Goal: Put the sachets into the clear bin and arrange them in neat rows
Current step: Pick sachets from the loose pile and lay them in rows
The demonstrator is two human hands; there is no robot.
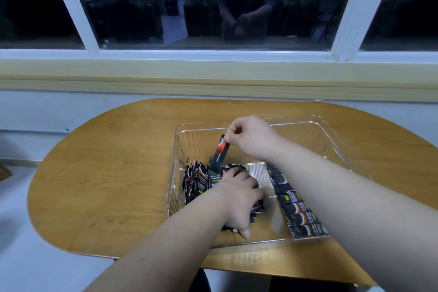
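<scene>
Pinching a thin black-and-red foil sachet [220,153] by its top with the right hand [251,136], long side standing up. Gripping the row of standing black sachets [196,180] just under it with the left hand [239,197], inside the clear plastic bin [331,140].

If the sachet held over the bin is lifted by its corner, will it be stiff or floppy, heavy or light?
Probably light: the right hand holds the sachet by a pinch at its top corner. It seems stiff, staying straight without folding. On edge it may tip: the left hand grips the standing sachets.
</scene>
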